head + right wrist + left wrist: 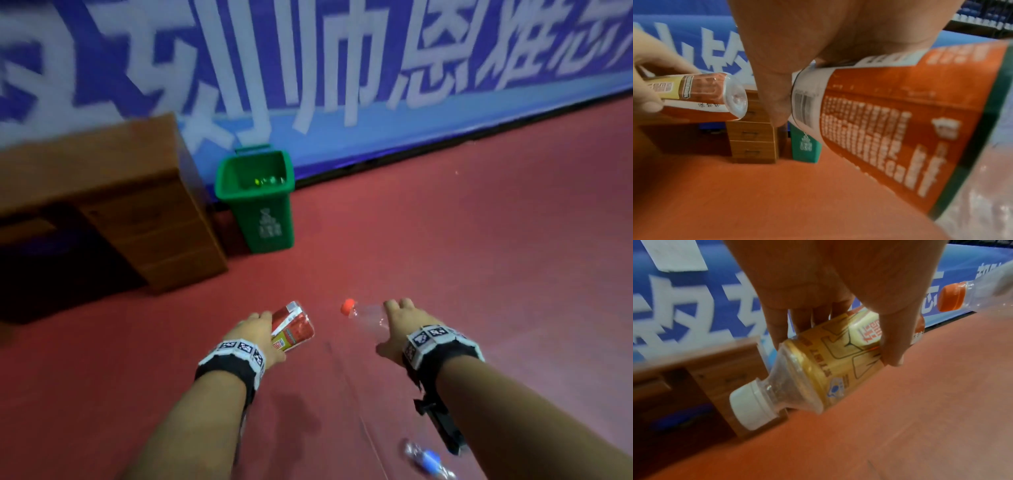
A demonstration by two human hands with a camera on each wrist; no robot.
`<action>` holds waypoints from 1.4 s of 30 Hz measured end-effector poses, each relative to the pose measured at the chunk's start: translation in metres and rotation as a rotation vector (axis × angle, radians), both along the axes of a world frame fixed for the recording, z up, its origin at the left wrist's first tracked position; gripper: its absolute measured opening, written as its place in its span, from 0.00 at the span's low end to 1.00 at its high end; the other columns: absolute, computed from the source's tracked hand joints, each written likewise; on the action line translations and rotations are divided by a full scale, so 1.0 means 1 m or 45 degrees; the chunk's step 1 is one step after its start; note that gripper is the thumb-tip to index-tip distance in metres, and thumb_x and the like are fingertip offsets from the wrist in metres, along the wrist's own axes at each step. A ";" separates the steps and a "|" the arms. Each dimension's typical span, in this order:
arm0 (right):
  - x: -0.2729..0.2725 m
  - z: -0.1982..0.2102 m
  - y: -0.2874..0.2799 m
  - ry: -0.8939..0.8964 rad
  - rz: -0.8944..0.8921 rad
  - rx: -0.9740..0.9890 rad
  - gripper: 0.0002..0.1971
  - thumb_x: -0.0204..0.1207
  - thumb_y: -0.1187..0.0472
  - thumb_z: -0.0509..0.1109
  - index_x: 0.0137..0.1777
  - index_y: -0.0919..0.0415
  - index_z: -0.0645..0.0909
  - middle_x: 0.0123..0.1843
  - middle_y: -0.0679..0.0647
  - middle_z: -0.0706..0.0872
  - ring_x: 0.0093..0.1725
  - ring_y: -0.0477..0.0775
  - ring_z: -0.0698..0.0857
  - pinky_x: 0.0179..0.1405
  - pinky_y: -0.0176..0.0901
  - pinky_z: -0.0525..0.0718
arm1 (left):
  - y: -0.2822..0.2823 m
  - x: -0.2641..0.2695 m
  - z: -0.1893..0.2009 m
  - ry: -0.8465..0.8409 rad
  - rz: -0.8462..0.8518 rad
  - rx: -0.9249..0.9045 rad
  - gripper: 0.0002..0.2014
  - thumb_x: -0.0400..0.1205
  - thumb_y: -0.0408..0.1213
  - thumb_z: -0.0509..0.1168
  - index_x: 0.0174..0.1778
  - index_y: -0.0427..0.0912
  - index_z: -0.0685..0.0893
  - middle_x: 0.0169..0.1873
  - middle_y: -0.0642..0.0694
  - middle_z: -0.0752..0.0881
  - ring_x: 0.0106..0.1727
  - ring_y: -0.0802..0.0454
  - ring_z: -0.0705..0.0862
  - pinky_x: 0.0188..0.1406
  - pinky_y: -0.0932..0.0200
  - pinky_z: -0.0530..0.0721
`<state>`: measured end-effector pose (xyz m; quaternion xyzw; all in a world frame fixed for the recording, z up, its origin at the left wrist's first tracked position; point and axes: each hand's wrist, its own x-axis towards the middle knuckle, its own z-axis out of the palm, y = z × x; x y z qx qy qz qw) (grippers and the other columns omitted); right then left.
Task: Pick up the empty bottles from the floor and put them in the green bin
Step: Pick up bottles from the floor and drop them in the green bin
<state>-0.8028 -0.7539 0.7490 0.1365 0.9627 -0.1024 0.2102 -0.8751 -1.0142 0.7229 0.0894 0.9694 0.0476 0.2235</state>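
My left hand [255, 330] grips a short bottle [293, 327] with a red and gold label and a white cap [751, 405], held above the red floor. My right hand [399, 323] grips a clear bottle [368, 313] with a red cap [348, 306] and an orange label [900, 129]; its cap points left. The green bin [257, 198] stands open ahead by the wall, with something small lying inside. A crushed clear bottle with a blue label [428, 459] lies on the floor under my right forearm.
A wooden desk with drawers [137, 205] stands left of the bin, almost touching it. A blue banner with white characters [342, 68] runs along the wall behind. Red floor [479, 240] stretches between me and the bin.
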 end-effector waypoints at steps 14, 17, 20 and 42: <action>-0.296 0.138 -0.074 0.361 0.389 0.121 0.32 0.70 0.53 0.79 0.70 0.60 0.69 0.61 0.59 0.69 0.60 0.65 0.80 0.51 0.59 0.82 | -0.049 -0.257 0.160 0.350 0.179 -0.097 0.33 0.67 0.57 0.77 0.63 0.50 0.74 0.51 0.50 0.78 0.52 0.49 0.83 0.53 0.49 0.85; -0.367 0.142 -0.085 0.373 0.457 0.101 0.34 0.71 0.50 0.78 0.72 0.60 0.66 0.66 0.60 0.71 0.64 0.66 0.79 0.54 0.60 0.81 | -0.057 -0.313 0.165 0.353 0.282 -0.034 0.33 0.66 0.57 0.78 0.64 0.50 0.74 0.51 0.50 0.78 0.52 0.50 0.83 0.54 0.49 0.85; -0.429 0.133 -0.099 0.380 0.507 0.125 0.34 0.73 0.50 0.76 0.75 0.58 0.65 0.70 0.58 0.74 0.69 0.63 0.75 0.62 0.58 0.78 | -0.071 -0.362 0.156 0.322 0.391 0.055 0.34 0.65 0.57 0.78 0.63 0.52 0.74 0.52 0.51 0.79 0.53 0.50 0.82 0.56 0.48 0.85; -0.895 0.102 -0.124 0.290 0.158 -0.080 0.37 0.67 0.40 0.76 0.70 0.54 0.66 0.66 0.53 0.76 0.64 0.58 0.78 0.57 0.52 0.80 | -0.078 -0.845 0.090 0.173 0.564 0.667 0.32 0.64 0.47 0.83 0.58 0.46 0.73 0.58 0.44 0.84 0.49 0.49 0.83 0.47 0.61 0.82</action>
